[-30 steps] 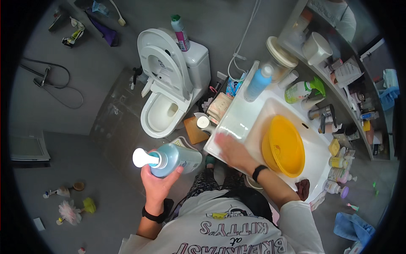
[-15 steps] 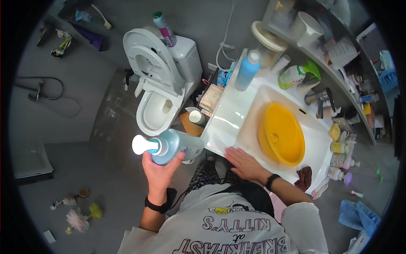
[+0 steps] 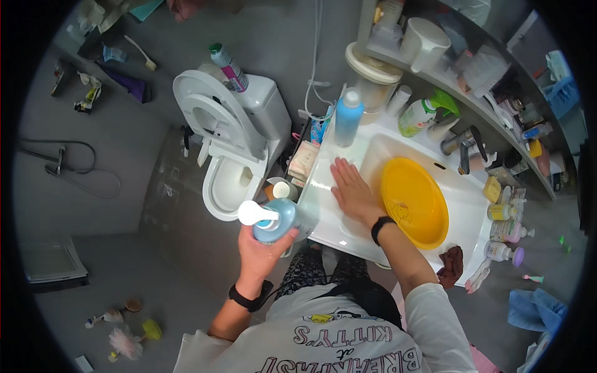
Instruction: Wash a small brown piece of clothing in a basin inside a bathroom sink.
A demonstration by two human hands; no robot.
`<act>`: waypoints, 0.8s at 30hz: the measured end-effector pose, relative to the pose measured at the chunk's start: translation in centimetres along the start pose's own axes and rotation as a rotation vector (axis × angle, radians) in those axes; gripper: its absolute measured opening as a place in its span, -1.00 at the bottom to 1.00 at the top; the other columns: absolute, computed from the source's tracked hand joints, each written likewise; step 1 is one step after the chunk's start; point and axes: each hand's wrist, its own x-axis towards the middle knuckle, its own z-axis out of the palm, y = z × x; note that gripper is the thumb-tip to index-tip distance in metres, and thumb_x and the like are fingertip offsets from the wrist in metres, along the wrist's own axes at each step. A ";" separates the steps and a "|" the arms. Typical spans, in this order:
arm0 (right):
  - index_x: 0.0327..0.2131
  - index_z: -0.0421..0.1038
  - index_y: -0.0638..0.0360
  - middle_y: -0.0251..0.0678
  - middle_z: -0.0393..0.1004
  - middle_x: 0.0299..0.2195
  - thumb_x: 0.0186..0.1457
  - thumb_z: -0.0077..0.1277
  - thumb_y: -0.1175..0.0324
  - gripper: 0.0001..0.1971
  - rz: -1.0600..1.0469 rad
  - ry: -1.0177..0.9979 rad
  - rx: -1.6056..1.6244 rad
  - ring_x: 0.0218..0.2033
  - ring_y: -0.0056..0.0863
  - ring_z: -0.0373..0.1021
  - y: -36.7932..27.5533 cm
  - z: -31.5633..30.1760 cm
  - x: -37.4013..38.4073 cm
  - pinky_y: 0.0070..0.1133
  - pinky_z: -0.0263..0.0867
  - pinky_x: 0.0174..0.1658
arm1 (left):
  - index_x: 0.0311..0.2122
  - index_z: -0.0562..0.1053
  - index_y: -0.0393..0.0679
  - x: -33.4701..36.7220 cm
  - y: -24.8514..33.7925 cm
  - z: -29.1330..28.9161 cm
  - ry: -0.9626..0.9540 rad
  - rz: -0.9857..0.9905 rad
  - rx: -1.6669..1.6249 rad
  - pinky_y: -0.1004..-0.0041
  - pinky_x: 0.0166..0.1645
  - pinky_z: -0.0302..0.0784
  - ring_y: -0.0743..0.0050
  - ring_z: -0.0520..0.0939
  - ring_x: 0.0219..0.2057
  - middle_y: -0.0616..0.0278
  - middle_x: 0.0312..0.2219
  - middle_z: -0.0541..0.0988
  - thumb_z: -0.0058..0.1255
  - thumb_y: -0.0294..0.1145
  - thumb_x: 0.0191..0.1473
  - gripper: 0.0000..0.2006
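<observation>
Pale-blue plastic pump bottle (image 3: 280, 217) is just left of the white ceramic sink (image 3: 323, 186), not set down; left hand (image 3: 263, 250) curls around it; right hand (image 3: 356, 193) lies flat over the sink's left side, fingers slightly parted.

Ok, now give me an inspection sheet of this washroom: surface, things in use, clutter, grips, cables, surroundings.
Surface: white sink counter, glossy.
Things in use: blue pump bottle, held; yellow basin, in the sink.
Clutter: blue spray can, green-topped spray bottle, dark red cloth around the sink.
Grips: left grip around the bottle; right grip open, palm down at the counter, contact unclear.
Cables: white cable along the wall.
Surroundings: toilet, lid raised.
</observation>
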 end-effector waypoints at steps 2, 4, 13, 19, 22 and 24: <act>0.25 0.06 0.30 -0.07 -0.04 0.33 0.16 -0.05 0.25 -0.37 0.022 0.024 0.020 0.37 -0.18 -0.13 0.0 0.5 0.4 -0.30 -0.22 0.39 | -0.08 0.38 -0.27 -0.1 -0.6 0.6 -0.099 -0.020 0.015 0.45 -0.08 0.50 0.48 0.57 -0.19 0.18 -0.21 0.55 0.43 -0.37 -0.21 -0.42; 0.25 0.07 0.30 -0.07 -0.05 0.34 0.16 -0.05 0.26 -0.38 0.031 0.042 0.038 0.37 -0.19 -0.13 -0.4 0.8 0.3 -0.31 -0.23 0.39 | -0.09 0.38 -0.26 -0.3 -0.9 1.6 -0.106 0.029 0.021 0.45 -0.09 0.50 0.47 0.58 -0.20 0.17 -0.23 0.56 0.44 -0.35 -0.24 -0.42; 0.23 0.10 0.28 -0.08 -0.01 0.32 0.21 -0.14 0.34 -0.47 0.055 -0.052 0.013 0.38 -0.22 -0.14 -0.3 0.8 0.7 -0.34 -0.23 0.39 | -0.03 0.40 -0.22 -0.3 -3.9 3.8 -0.165 0.167 0.134 0.31 -0.07 0.52 0.12 0.61 -0.16 0.05 -0.20 0.56 0.46 -0.30 -0.29 -0.34; 0.17 0.21 0.28 -0.03 0.14 0.25 0.09 -0.11 0.50 -0.48 -0.236 -0.111 0.141 0.31 -0.18 0.05 -1.4 1.6 -1.9 -0.34 -0.05 0.35 | -0.03 0.39 -0.21 0.4 -3.0 4.2 -0.147 0.250 0.212 0.26 -0.05 0.50 0.05 0.59 -0.12 0.03 -0.17 0.55 0.46 -0.27 -0.29 -0.34; 0.11 0.31 0.25 -0.03 0.28 0.17 0.03 -0.06 0.58 -0.50 -0.020 -0.002 0.216 0.25 -0.19 0.16 1.9 1.2 -2.4 -0.36 0.07 0.30 | -0.01 0.36 -0.21 0.7 -3.2 4.1 -0.186 0.242 0.236 0.28 -0.05 0.50 0.06 0.59 -0.11 0.03 -0.16 0.55 0.47 -0.26 -0.30 -0.30; 0.03 0.43 0.17 -0.10 0.47 -0.01 0.01 -0.03 0.64 -0.56 0.148 0.165 0.164 0.09 -0.32 0.37 2.8 0.4 -2.4 -0.50 0.26 0.17 | 0.03 0.32 -0.21 0.9 -4.0 4.1 -0.201 0.130 0.058 0.31 -0.02 0.49 0.16 0.58 -0.09 0.06 -0.14 0.53 0.47 -0.26 -0.29 -0.25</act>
